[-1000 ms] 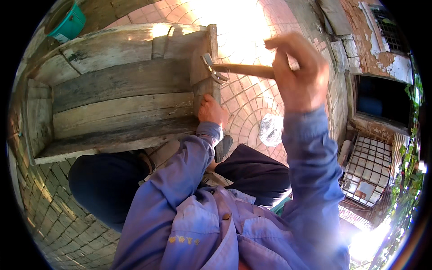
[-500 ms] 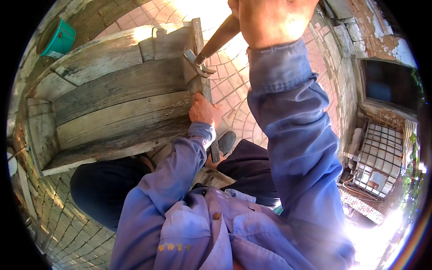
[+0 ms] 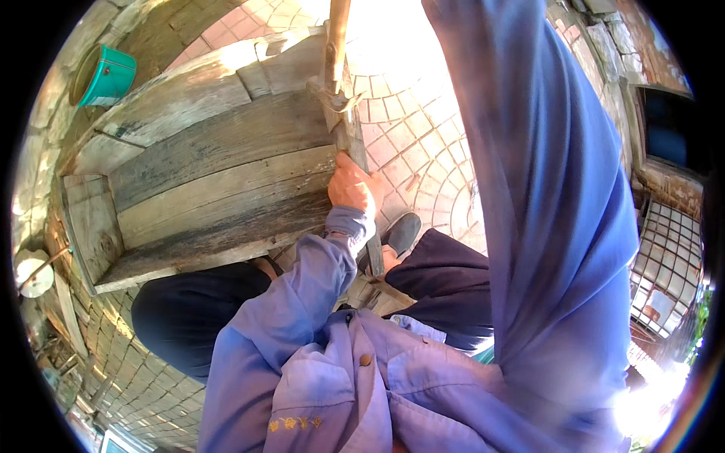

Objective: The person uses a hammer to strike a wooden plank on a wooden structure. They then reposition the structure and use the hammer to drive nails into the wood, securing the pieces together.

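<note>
My left hand (image 3: 353, 183) is closed around a narrow wooden board (image 3: 348, 136) at the right end of a long, weathered wooden box (image 3: 226, 170). Just beyond that hand, the curved metal head of a claw hammer (image 3: 337, 57) rests against the same board. Its wooden handle rises from there and runs out of the top of the picture. My right arm (image 3: 547, 174) reaches up past the upper edge, so my right hand is out of view, and whether it holds the handle cannot be seen.
A green bucket (image 3: 109, 76) stands beyond the box at the far left. My shoe (image 3: 403, 232) is close to the board's near end, on brick paving (image 3: 411, 143). At the right are a caged white tank (image 3: 664, 275) and a dark window (image 3: 667, 128).
My right hand has gone out at the top, its arm shifting right and away. The hammer handle has swung from a slant to nearly upright. My left hand keeps its hold on the board.
</note>
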